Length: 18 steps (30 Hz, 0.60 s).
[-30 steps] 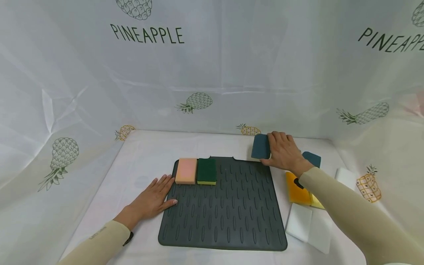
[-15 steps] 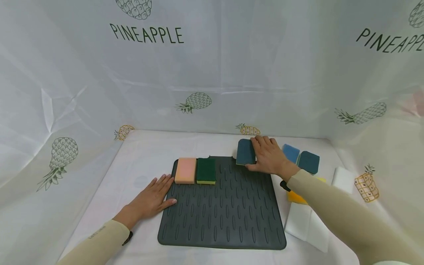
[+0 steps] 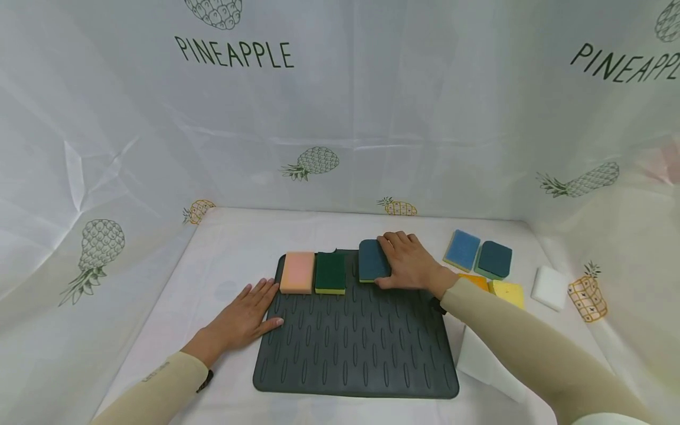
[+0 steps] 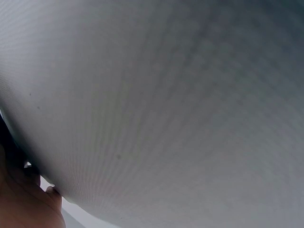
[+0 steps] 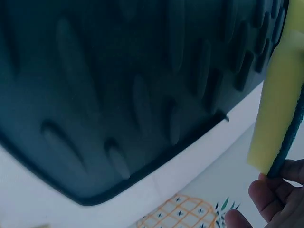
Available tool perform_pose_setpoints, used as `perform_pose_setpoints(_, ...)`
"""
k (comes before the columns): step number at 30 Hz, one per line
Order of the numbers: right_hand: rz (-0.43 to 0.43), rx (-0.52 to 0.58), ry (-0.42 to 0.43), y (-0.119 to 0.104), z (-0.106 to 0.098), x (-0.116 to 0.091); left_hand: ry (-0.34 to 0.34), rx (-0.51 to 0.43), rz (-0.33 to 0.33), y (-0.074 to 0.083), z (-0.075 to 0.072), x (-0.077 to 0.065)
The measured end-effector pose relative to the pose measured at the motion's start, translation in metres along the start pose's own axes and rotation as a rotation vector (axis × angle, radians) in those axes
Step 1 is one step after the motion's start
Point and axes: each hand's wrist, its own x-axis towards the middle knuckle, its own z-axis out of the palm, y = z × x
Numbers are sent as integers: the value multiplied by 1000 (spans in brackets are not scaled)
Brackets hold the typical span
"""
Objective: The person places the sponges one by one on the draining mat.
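My right hand (image 3: 406, 260) grips a sponge (image 3: 373, 260) with a dark blue scouring face, over the top part of the dark ribbed mat (image 3: 356, 348). In the right wrist view the sponge (image 5: 278, 104) shows its yellow foam side, with fingers at its end; it appears to be just above the mat. On the mat's upper left lie a pink-orange sponge (image 3: 298, 273) and, beside it, a dark green scouring sponge (image 3: 330, 273). My left hand (image 3: 241, 319) lies flat with fingers spread at the mat's left edge. Pale cloth fills most of the left wrist view.
Right of the mat lie a blue sponge (image 3: 462, 250), a dark teal sponge (image 3: 494, 260), a yellow sponge (image 3: 507, 292) and a partly covered orange one (image 3: 474, 281). A white block (image 3: 549, 288) sits farther right. White pieces (image 3: 478, 357) are partly under the right forearm.
My right hand has carried the dark blue sponge left and toward me, from beyond the mat's top right corner to beside the green sponge. The left hand stays put.
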Motion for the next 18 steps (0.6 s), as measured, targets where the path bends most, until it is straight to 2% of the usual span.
perform_pose_setpoints(7,-27,38,-46,-11,8,7,-3,3,-2,0,0,0)
perform_pose_setpoints(18,-48,45,-73,-21,16,10,1,10,-9,-3,5,1)
